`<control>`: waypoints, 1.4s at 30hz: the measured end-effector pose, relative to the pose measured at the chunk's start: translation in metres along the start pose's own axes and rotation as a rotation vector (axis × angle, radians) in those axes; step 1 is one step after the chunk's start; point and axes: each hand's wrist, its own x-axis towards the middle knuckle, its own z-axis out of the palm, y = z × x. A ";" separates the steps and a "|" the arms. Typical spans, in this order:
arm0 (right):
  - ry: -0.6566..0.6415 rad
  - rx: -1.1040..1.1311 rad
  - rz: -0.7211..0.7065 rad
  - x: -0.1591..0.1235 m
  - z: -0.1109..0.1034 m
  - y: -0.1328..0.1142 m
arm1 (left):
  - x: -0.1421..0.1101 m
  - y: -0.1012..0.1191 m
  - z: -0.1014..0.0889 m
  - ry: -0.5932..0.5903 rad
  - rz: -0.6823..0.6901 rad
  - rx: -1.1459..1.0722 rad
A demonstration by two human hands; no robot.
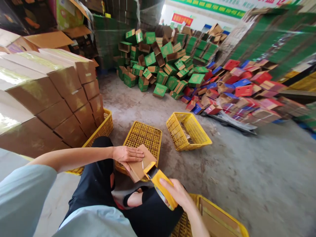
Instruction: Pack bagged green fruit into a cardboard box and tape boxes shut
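Note:
A small brown cardboard box (147, 157) rests on an upturned yellow plastic crate (145, 133) in front of my knees. My left hand (129, 154) lies flat across the box's top, fingers stretched out. In my right hand (176, 191) is a yellow tape dispenser (160, 184), its front end touching or just above the box's near right edge. The fingers wrap round the dispenser's body, partly hidden behind it. A roll of tape shows on its lower side.
Stacked sealed cartons (71, 98) stand at my left. A yellow basket (189, 131) with some scraps sits ahead on the concrete floor. Another crate (219, 217) holds flat cardboard by my right knee. Heaps of green boxes (160, 89) and red and blue boxes (243, 90) lie farther back.

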 end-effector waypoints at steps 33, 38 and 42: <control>-0.004 0.048 0.101 -0.054 -0.005 0.027 | 0.041 0.039 0.025 -0.060 -0.055 -0.136; 0.000 0.027 0.078 -0.042 0.000 0.032 | 0.043 0.041 0.023 -0.115 -0.094 -0.120; -0.008 0.032 0.046 -0.035 0.004 0.033 | 0.044 0.043 0.022 -0.108 -0.125 -0.119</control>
